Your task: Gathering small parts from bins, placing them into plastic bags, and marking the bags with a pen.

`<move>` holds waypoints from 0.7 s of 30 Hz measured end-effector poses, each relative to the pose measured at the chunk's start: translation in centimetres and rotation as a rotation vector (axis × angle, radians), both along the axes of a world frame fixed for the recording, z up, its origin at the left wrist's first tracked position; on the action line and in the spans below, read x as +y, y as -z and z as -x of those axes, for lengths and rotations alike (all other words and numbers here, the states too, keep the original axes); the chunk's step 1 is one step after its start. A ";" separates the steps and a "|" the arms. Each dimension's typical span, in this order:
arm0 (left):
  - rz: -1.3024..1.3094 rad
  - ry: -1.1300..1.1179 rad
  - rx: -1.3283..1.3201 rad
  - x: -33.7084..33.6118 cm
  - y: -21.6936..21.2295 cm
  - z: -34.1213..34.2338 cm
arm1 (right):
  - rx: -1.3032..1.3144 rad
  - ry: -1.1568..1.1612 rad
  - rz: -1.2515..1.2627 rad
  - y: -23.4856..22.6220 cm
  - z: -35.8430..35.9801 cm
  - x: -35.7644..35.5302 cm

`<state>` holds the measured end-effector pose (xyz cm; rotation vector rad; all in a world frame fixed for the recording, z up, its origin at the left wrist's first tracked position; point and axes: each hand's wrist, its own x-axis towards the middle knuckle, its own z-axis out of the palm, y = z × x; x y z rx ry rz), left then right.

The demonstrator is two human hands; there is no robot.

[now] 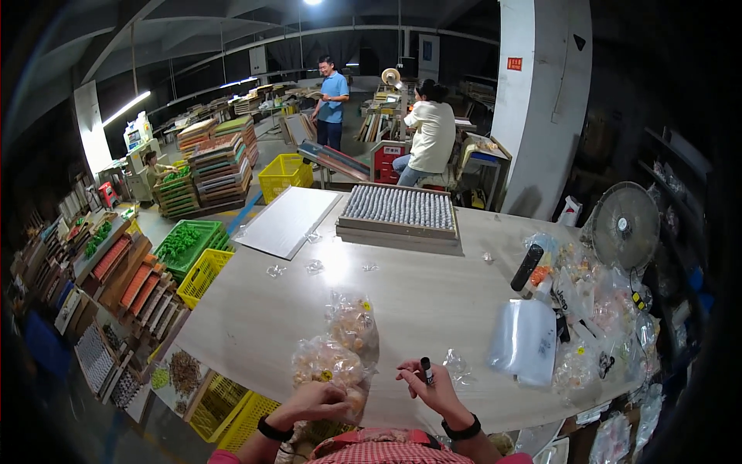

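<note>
Clear plastic bags filled with small orange and pale pieces lie by the table's near edge; one bag (pixel 328 362) sits in front of another clear bag (pixel 354 321). My left hand (pixel 315 401) is closed at the near end of these bags, its curled fingers against the plastic. In my right hand (pixel 434 391) a black marker pen (pixel 427 370) stands nearly upright, gripped at the thumb side. Beside that hand lies a crumpled piece of clear plastic (pixel 457 365).
A tray of grey pegs (pixel 398 207) and a white board (pixel 290 220) lie at the table's (pixel 263 325) far side. To the right are clear sheets (pixel 524 340), a black cylinder (pixel 527 267), heaped bags (pixel 595 309) and a fan (pixel 624 224). Two people are beyond the table.
</note>
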<state>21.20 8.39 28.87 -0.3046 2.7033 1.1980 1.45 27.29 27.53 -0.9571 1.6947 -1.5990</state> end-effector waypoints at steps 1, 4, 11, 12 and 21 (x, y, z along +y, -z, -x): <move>-0.348 0.023 -0.003 0.2 0.2 -0.3 | -0.038 -0.009 -0.010 0.0 -0.2 0.1; -0.868 -0.044 0.098 2.1 -0.9 -0.6 | -0.096 -0.015 -0.029 0.4 -0.4 0.3; -0.858 -0.218 0.090 1.2 0.8 -1.2 | -0.086 -0.028 -0.048 1.1 -0.5 0.3; -1.132 -0.278 0.220 1.3 0.5 -1.6 | -0.099 -0.028 -0.052 1.3 -0.3 0.4; -1.015 -0.543 0.669 -6.6 -0.7 -2.2 | -0.064 0.020 -0.006 1.0 0.7 0.4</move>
